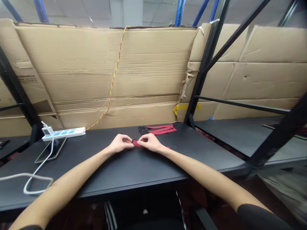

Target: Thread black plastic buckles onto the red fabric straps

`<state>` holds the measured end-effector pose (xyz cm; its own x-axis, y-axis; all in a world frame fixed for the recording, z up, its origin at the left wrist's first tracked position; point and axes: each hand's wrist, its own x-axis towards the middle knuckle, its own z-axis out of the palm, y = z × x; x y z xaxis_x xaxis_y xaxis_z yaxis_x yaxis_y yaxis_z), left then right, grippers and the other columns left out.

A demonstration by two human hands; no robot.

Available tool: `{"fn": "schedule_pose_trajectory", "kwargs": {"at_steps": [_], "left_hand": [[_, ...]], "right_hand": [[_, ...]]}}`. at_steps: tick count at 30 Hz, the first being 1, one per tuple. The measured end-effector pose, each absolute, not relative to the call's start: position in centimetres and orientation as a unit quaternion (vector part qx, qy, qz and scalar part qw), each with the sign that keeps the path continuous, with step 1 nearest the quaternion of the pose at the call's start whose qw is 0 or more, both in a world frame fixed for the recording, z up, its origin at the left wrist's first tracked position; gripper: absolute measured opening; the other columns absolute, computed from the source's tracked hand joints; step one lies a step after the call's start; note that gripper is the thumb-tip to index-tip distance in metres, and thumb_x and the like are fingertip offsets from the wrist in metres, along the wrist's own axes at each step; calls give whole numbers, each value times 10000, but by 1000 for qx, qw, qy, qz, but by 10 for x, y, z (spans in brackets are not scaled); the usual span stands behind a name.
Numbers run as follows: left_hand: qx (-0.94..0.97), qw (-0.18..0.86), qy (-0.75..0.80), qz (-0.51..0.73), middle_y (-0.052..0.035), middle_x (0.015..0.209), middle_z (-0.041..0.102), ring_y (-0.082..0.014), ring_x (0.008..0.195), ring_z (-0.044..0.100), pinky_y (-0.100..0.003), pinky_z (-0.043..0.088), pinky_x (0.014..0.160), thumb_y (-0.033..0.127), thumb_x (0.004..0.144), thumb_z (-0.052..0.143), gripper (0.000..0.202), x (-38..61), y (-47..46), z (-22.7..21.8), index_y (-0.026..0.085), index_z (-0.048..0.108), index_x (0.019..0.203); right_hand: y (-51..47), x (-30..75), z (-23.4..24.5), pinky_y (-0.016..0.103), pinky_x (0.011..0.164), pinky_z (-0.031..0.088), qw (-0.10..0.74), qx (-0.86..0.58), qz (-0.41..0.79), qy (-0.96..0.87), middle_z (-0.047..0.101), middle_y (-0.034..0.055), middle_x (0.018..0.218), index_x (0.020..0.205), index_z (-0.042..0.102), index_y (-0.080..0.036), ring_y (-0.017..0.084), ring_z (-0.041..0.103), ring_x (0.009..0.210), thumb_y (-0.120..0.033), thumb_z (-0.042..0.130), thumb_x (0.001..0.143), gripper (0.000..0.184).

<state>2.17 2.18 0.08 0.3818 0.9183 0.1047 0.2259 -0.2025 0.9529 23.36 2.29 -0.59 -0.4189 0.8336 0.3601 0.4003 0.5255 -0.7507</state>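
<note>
A black desk (96, 166) ran below corrugated cardboard (107, 70). At its centre, the left hand (121, 143) and right hand (150, 142) pinched a short red strap (136, 143) between their fingertips. At one o'clock from them lay more red straps (161, 129), with small black pieces (143, 130) just beside them at twelve o'clock. A white power strip (63, 134) sat well off at nine o'clock.

Subject wears a black short-sleeved top: the right sleeve (260, 218) is a matte dark band ending at the upper arm, and the left sleeve (30, 228) barely enters the frame at the lower edge. Left forearm (62, 188), right forearm (211, 182), left hand (121, 143) and right hand (150, 142) are bare. Dark lower garment (144, 220) carries white side stripes (110, 215).
</note>
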Motion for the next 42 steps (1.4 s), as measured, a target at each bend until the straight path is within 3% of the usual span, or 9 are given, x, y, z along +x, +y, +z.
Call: {"fn": "schedule_pose_trajectory", "kwargs": {"at_steps": [11,23,29,33,37,42], "left_hand": [[724,431,415,343,-41,691,681,-154,633,637,-282,514,661,342,545,827,371,25,13,6,119,655,787],[756,360,453,306,-4,600,624,-125,522,557,-236,439,523,454,646,733,352,29,11,4,149,599,760],[747,356,458,325,6,578,572,-106,526,498,-219,389,499,519,637,721,399,28,11,7,151,568,651],[653,449,459,402,51,541,463,-56,470,402,-184,304,450,500,648,725,437,26,12,10,168,442,611],[555,509,467,464,70,535,399,-36,440,353,-165,222,417,419,607,763,467,19,21,10,184,360,612],[607,390,531,445,51,506,452,-46,445,367,-174,247,410,327,605,742,336,7,32,10,156,458,554]], "right_hand": [[17,231,-5,218,531,402,388,-402,241,-794,652,22,619,658,674,-142,122,550,561,-252,601,717,145],[18,233,-3,224,550,404,350,-330,283,-830,638,24,638,761,683,-131,119,526,570,-348,576,805,245],[19,235,-2,227,579,397,290,-309,247,-871,647,24,694,821,679,-139,129,539,618,-377,539,855,278],[22,244,5,249,637,399,258,-327,154,-896,665,43,771,856,680,-152,150,561,668,-388,553,858,269],[33,260,10,278,680,407,202,-369,80,-904,676,82,866,929,688,-162,203,589,771,-427,664,775,307],[46,276,12,258,626,403,171,-394,113,-896,670,64,814,946,697,-162,181,591,714,-389,663,782,282]]}}
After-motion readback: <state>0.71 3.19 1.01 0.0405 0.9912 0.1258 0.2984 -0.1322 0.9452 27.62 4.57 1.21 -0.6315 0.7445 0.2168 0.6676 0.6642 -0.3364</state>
